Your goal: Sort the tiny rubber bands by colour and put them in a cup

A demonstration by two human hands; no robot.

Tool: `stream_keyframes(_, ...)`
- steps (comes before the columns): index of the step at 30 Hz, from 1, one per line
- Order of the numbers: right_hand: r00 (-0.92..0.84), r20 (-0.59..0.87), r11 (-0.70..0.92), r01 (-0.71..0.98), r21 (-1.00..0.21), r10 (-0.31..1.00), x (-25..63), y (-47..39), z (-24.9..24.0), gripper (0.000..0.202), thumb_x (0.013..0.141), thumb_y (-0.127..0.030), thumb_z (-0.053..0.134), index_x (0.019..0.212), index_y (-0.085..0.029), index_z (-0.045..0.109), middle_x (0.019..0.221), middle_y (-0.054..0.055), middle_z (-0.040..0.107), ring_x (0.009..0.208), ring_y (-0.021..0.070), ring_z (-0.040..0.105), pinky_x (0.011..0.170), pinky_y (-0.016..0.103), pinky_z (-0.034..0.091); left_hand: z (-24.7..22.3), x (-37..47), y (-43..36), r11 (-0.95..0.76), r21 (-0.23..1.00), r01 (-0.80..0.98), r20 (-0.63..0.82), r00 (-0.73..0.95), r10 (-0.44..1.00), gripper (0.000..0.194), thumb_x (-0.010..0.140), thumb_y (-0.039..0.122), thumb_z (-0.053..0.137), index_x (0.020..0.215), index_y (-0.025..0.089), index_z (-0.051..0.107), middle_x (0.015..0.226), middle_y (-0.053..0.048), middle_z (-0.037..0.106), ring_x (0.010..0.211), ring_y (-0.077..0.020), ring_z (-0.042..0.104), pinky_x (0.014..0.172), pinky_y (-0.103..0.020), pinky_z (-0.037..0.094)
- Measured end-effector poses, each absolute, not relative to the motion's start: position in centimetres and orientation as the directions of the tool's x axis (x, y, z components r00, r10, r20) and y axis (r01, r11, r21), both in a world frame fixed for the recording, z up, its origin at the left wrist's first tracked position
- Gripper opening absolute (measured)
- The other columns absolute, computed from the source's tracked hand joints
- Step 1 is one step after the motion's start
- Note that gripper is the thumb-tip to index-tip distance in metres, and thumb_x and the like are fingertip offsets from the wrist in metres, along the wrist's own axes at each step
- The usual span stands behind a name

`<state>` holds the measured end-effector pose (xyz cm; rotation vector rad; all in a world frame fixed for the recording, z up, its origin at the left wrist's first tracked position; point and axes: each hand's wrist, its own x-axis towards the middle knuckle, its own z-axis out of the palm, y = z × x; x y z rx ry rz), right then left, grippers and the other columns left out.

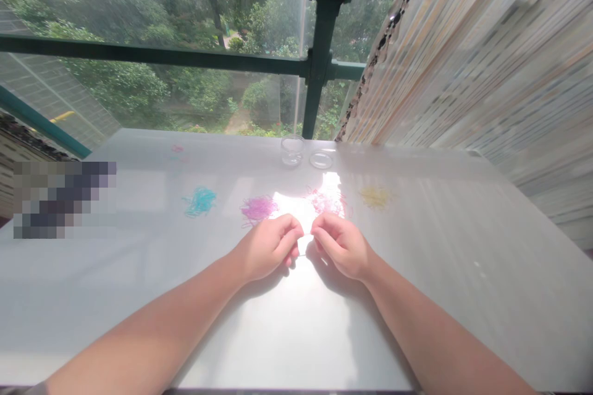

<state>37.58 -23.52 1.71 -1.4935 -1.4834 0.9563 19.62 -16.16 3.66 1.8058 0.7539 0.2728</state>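
My left hand [273, 247] and my right hand [343, 247] are close together over the middle of the white table, both closed in a pinch. A thin pale strand [307, 234] runs across the small gap between their fingertips, washed out by bright sunlight. Just beyond my left hand lies a pile of purple strands [259, 208]. A pile of pink strands [327, 201], partly in glare, is right behind my right hand. Farther left sits a turquoise pile [201, 201], and to the right a yellow pile [374, 197].
A clear round container [292, 151] stands near the back edge of the white table [115, 308], with a clear lid [321, 160] beside it. A few pinkish bits [176, 149] lie at the back left. Behind are a green-framed window [319, 43] and a striped curtain [463, 55].
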Motion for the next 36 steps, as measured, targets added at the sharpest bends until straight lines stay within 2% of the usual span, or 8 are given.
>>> stream_keyframes(8, 0.033, 0.004, -0.006, 0.311, -0.95, 0.999, 37.74, -23.42, 1.64, 0.018, 0.09, -0.025, 0.045, 0.073, -0.021, 0.047, 0.056, -0.005, 0.05, 0.047, 0.0097, 0.047, 0.05, 0.024, 0.039, 3.22, 19.46, -15.97, -0.147, 0.935, 0.324, -0.169, 0.768, 0.618, 0.026, 0.094, 0.038, 0.035, 0.084, 0.018, 0.048, 0.066, 0.0, 0.064, 0.053, -0.0117, 0.062, 0.053, -0.024, 0.052)
stream_keyframes(14, 0.016, 0.023, 0.016, 0.353, -0.935, 1.0, 37.78, -23.43, 1.65, 0.016, 0.089, -0.025, 0.046, 0.074, -0.021, 0.049, 0.058, -0.004, 0.052, 0.05, 0.0105, 0.049, 0.052, 0.024, 0.039, 3.26, 19.7, -16.12, -0.245, 0.905, 0.348, -0.115, 0.754, 0.646, 0.018, 0.086, 0.031, 0.05, 0.099, 0.019, 0.053, 0.069, 0.001, 0.066, 0.052, -0.012, 0.062, 0.055, -0.024, 0.049)
stream_keyframes(20, 0.012, 0.029, 0.023, 0.372, -0.928, 1.0, 37.69, -23.54, 1.88, 0.017, 0.089, -0.023, 0.046, 0.073, -0.021, 0.05, 0.06, -0.004, 0.053, 0.052, 0.0104, 0.048, 0.053, 0.024, 0.04, 3.26, 19.84, -16.34, -0.253, 0.896, 0.365, -0.104, 0.725, 0.68, 0.02, 0.085, 0.029, 0.051, 0.102, 0.02, 0.053, 0.069, 0.002, 0.066, 0.054, -0.0126, 0.063, 0.058, -0.024, 0.049)
stream_keyframes(23, 0.01, 0.024, 0.018, 0.382, -0.924, 1.0, 37.67, -23.52, 1.83, 0.017, 0.089, -0.021, 0.046, 0.073, -0.021, 0.05, 0.059, -0.004, 0.053, 0.052, 0.0104, 0.049, 0.053, 0.024, 0.04, 2.98, 19.83, -16.42, -0.242, 0.908, 0.342, -0.099, 0.737, 0.669, 0.014, 0.086, 0.03, 0.049, 0.091, 0.019, 0.055, 0.069, 0.001, 0.066, 0.053, -0.012, 0.062, 0.055, -0.023, 0.048)
stream_keyframes(26, 0.011, 0.018, 0.012, 0.394, -0.919, 1.0, 37.68, -23.5, 1.75, 0.016, 0.089, -0.021, 0.045, 0.074, -0.021, 0.051, 0.059, -0.005, 0.053, 0.052, 0.0104, 0.049, 0.053, 0.023, 0.04, 2.9, 19.71, -16.34, -0.23, 0.92, 0.317, -0.097, 0.753, 0.651, 0.017, 0.088, 0.031, 0.047, 0.081, 0.018, 0.055, 0.066, 0.001, 0.065, 0.051, -0.0108, 0.06, 0.054, -0.022, 0.047)
stream_keyframes(31, 0.01, -0.004, -0.008, 0.38, -0.925, 1.0, 37.7, -23.54, 1.67, 0.019, 0.09, -0.022, 0.043, 0.072, -0.021, 0.048, 0.057, -0.005, 0.053, 0.05, 0.0102, 0.049, 0.052, 0.023, 0.04, 3.38, 19.54, -16.07, -0.201, 0.932, 0.3, -0.127, 0.793, 0.596, 0.021, 0.089, 0.033, 0.045, 0.084, 0.017, 0.058, 0.071, -0.001, 0.066, 0.053, -0.0108, 0.061, 0.056, -0.023, 0.049)
stream_keyframes(36, 0.005, -0.008, -0.009, 0.369, -0.929, 1.0, 37.69, -23.54, 1.65, 0.018, 0.09, -0.024, 0.044, 0.073, -0.022, 0.048, 0.056, -0.005, 0.052, 0.047, 0.0101, 0.048, 0.052, 0.024, 0.041, 2.92, 19.82, -16.19, -0.213, 0.928, 0.306, -0.095, 0.747, 0.659, 0.021, 0.087, 0.033, 0.046, 0.081, 0.017, 0.058, 0.066, 0.0, 0.065, 0.048, -0.0102, 0.059, 0.051, -0.022, 0.048)
